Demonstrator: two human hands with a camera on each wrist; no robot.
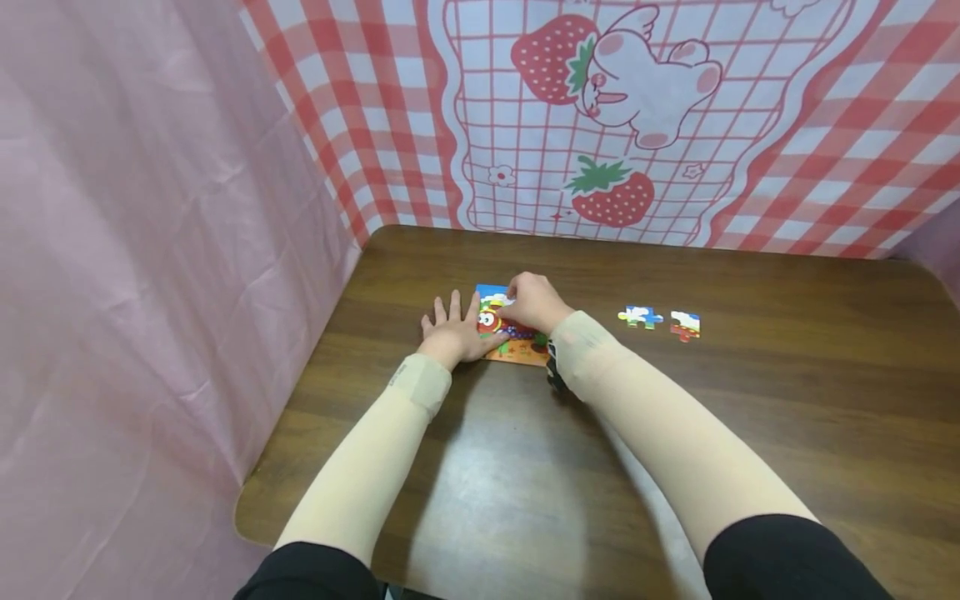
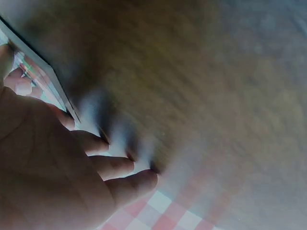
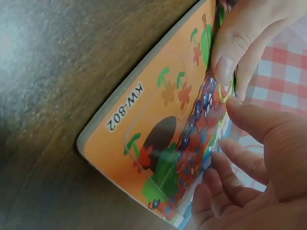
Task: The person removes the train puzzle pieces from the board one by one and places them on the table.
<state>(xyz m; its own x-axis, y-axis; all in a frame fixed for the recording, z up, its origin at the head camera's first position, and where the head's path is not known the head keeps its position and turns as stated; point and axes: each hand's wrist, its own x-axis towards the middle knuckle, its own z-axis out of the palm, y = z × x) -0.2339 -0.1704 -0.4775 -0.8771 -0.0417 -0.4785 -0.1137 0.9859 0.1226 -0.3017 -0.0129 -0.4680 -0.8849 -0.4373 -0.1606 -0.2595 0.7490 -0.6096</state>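
A colourful jigsaw board (image 1: 519, 353) lies on the table, with an orange border marked KW-802 and a red cartoon picture with big eyes. My left hand (image 1: 453, 335) is spread at the board's left side, thumb over its lower part and the other fingers reaching onto the tabletop. Over the picture's upper part, my right hand (image 1: 537, 302) has bent fingers, its thumb tip at the printed surface. In the right wrist view, the right fingers (image 3: 235, 187) curl near the board's far side. I cannot tell whether a jigsaw piece is between them.
Two loose jigsaw pieces lie to the right of the board: a blue and white one (image 1: 641, 317) and a red, white and blue one (image 1: 685, 325). Behind the wooden table (image 1: 795, 400) hangs a red checked cloth (image 1: 390, 125). A pink curtain (image 1: 150, 250) hangs at the left.
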